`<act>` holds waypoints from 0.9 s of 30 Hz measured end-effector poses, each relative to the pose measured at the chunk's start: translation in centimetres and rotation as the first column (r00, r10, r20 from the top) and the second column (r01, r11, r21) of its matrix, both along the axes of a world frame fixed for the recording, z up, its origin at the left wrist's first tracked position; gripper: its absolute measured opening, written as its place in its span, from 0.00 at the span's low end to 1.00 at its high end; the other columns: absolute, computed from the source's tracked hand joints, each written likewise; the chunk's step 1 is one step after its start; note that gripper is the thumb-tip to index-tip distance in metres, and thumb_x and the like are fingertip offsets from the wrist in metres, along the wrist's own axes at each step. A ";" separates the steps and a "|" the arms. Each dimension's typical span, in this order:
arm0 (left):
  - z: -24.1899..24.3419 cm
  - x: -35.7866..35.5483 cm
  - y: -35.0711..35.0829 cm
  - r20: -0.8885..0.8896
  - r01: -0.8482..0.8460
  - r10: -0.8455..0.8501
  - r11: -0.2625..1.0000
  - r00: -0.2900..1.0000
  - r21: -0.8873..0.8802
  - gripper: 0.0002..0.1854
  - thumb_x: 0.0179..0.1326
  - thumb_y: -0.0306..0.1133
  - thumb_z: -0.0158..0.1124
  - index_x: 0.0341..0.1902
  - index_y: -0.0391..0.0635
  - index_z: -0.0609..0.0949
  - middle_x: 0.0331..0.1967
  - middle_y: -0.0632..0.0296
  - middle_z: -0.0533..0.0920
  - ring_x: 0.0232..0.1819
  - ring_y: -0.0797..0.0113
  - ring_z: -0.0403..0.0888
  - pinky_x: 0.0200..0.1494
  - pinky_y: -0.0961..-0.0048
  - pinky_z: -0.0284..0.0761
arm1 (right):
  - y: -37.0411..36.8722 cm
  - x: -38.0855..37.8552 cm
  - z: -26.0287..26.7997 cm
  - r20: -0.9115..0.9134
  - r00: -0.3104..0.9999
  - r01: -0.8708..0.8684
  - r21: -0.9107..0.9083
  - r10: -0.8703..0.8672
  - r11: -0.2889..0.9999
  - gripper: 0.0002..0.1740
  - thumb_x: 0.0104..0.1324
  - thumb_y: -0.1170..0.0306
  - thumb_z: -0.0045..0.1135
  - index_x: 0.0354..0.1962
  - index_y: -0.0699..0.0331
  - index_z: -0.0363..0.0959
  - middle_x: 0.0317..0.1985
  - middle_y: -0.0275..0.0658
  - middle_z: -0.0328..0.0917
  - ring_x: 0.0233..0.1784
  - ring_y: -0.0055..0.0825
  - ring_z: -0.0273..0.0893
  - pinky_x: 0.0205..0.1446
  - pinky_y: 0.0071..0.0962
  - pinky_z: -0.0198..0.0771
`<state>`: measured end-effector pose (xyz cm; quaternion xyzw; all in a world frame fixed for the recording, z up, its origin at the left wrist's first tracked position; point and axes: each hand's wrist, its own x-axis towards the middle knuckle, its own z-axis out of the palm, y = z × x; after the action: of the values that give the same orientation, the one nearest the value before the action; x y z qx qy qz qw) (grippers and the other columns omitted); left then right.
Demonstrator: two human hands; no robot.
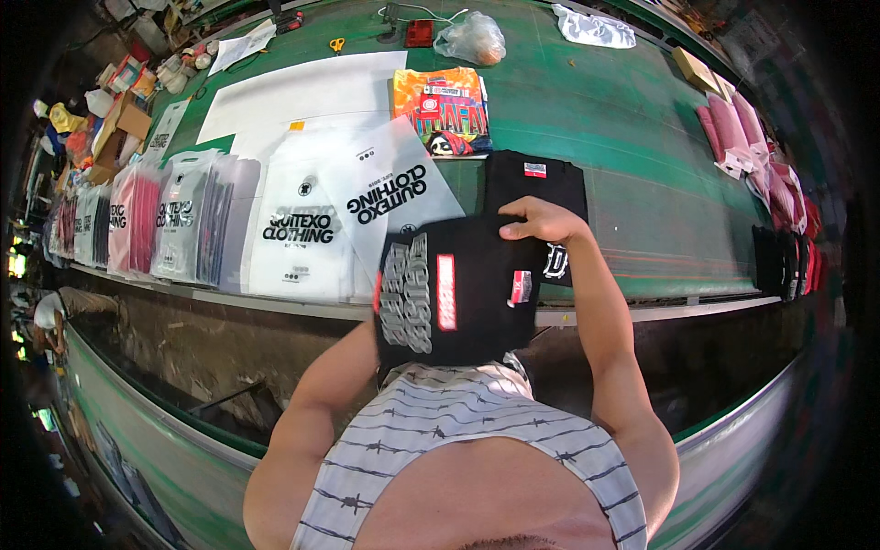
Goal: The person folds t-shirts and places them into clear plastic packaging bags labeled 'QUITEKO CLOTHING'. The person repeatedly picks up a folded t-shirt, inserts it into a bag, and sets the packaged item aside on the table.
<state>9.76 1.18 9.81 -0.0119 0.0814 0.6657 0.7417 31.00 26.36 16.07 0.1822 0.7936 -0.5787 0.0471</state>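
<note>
A folded black T-shirt point(481, 309) with grey lettering and a red-and-white printed bar is held up before my chest, its neck label facing right. My right hand point(546, 220) pinches its upper edge between thumb and fingers. My left forearm reaches behind the shirt's left side; the left hand itself is hidden there. Just beyond my right hand, another folded black T-shirt point(536, 189) lies on the green table point(653, 206). Left of the held shirt are printed translucent plastic garment bags point(295, 185), one of them point(402, 175) askew on top.
An orange printed T-shirt point(440, 103) lies farther back, near yellow-handled scissors point(336, 45) and a clear plastic bag point(473, 38). Bagged garments point(182, 220) stand along the left. Pink bundles point(739, 130) and dark folded garments point(777, 261) line the right. Another person point(51, 313) is at far left.
</note>
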 end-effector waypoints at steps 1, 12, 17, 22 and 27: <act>-0.1 -2.6 0.0 -0.026 -0.011 0.010 1.000 1.000 -0.013 0.39 0.75 0.65 0.40 0.71 0.44 0.73 0.66 0.51 0.78 0.68 0.49 0.75 0.73 0.48 0.66 | -1.1 -0.2 0.4 -0.050 0.990 0.125 -0.065 -0.128 0.990 0.25 0.69 0.54 0.66 0.41 0.73 0.80 0.35 0.30 0.82 0.39 0.16 0.74 0.43 0.27 0.70; -7.1 -13.1 -2.2 -0.628 -0.028 -0.242 0.921 0.740 -0.388 0.26 0.71 0.36 0.62 0.69 0.38 0.73 0.62 0.53 0.81 0.61 0.57 0.80 0.67 0.59 0.73 | -15.6 -7.9 -14.1 0.119 0.529 0.810 -0.365 -0.840 0.459 0.26 0.71 0.73 0.62 0.63 0.76 0.68 0.56 0.47 0.79 0.57 0.29 0.76 0.62 0.29 0.71; -9.3 -12.5 -4.0 -0.965 -0.334 -0.159 0.916 0.211 -0.224 0.29 0.63 0.21 0.62 0.69 0.37 0.70 0.62 0.44 0.79 0.62 0.54 0.79 0.64 0.64 0.73 | -19.5 -9.5 -13.5 0.012 0.308 0.798 -0.548 -0.951 0.251 0.34 0.65 0.83 0.58 0.69 0.64 0.64 0.64 0.47 0.72 0.62 0.34 0.75 0.65 0.32 0.70; -7.4 -12.8 -3.8 -0.858 -0.098 -0.091 0.994 -0.505 -0.048 0.21 0.63 0.23 0.63 0.61 0.39 0.77 0.56 0.44 0.79 0.51 0.47 0.82 0.56 0.59 0.77 | -19.0 -8.4 -14.4 -0.014 0.603 0.783 -0.181 -0.798 0.595 0.33 0.57 0.81 0.60 0.63 0.65 0.74 0.66 0.50 0.71 0.61 0.42 0.77 0.69 0.33 0.67; -5.2 -10.1 -1.5 -0.822 -0.025 -0.006 1.000 -0.569 0.009 0.13 0.67 0.31 0.62 0.52 0.39 0.83 0.46 0.41 0.78 0.47 0.38 0.80 0.51 0.50 0.76 | -21.0 -13.5 -7.2 0.126 0.773 0.532 0.404 -0.621 0.744 0.45 0.50 0.61 0.72 0.66 0.68 0.70 0.67 0.61 0.68 0.62 0.57 0.77 0.67 0.42 0.72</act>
<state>-0.36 -0.31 4.59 0.5767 0.7004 0.3261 0.2654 17.54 5.34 8.88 0.4979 0.7729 -0.3875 -0.0677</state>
